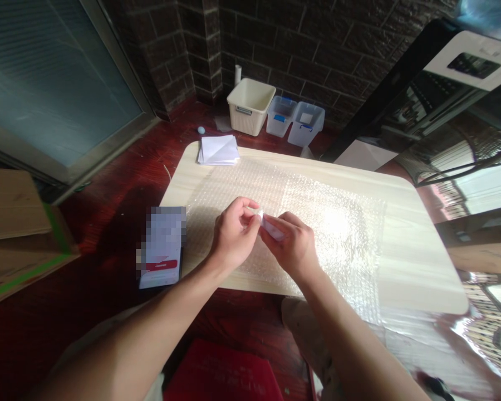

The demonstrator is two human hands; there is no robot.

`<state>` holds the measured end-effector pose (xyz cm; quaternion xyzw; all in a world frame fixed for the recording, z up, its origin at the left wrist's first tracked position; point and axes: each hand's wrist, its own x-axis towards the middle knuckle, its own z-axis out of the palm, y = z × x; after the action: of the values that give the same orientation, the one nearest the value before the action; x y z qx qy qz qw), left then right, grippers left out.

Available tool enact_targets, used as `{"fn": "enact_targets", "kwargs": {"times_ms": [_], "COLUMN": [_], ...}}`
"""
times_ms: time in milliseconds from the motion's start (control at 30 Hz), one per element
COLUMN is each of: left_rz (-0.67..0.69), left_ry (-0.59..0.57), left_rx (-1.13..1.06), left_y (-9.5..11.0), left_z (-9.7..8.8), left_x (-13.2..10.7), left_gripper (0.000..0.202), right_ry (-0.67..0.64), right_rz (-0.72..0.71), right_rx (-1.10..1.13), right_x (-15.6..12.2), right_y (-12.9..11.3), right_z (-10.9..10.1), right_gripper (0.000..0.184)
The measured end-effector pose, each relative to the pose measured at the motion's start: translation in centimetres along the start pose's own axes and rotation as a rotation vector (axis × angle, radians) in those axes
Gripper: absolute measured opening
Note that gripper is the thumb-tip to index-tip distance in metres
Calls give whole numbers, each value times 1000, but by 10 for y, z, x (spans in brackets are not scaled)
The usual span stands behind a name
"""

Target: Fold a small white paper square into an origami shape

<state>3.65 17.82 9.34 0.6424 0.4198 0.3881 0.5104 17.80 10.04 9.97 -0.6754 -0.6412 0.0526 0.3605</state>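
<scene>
Over the middle of the table my right hand [294, 239] is closed round a small white piece [274, 229], narrow and perhaps rolled or folded paper; I cannot make out its exact kind. My left hand [236, 228] pinches the tip of this same piece between thumb and fingers, so the two hands nearly meet. Much of the piece is hidden by the fingers. Beneath both hands a sheet of clear bubble wrap [254, 184] lies spread on the pale wooden table [417, 239], glaring brightly on its right part.
White paper sheets [218, 150] are stacked at the table's far left corner. A phone [161, 248] is at the left edge. Beyond the table stand a cream basket [244, 114] and two clear bins [307, 125]. A cardboard box [12, 223] is at left; something red [223, 373] lies below.
</scene>
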Motion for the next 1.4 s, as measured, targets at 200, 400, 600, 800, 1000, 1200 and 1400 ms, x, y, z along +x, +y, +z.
{"fn": "enact_targets", "kwargs": {"times_ms": [200, 400, 600, 800, 1000, 1200, 1400], "left_rz": [28, -80, -147, -70, -283, -387, -261], "left_ry": [26, 119, 124, -30, -151, -289, -165], "left_rx": [-45, -182, -278, -329, -375, -511, -399], "left_y": [2, 7, 8, 16, 13, 15, 13], "left_z": [1, -1, -1, -1, 4, 17, 11], "left_x": [-1, 4, 5, -1, 0, -6, -3], "left_gripper": [17, 19, 22, 22, 29, 25, 24], "right_ry": [5, -7, -5, -21, 54, 28, 130], "right_rz": [13, 40, 24, 134, 591, 621, 568], "right_rx": [62, 181, 119, 288, 829, 975, 888], "right_x": [1, 0, -2, 0, 0, 1, 2], "right_y": [2, 3, 4, -1, 1, -2, -2], "right_z": [-1, -6, -7, -8, -5, -6, -16], "right_gripper": [27, 36, 46, 25, 40, 31, 29]}}
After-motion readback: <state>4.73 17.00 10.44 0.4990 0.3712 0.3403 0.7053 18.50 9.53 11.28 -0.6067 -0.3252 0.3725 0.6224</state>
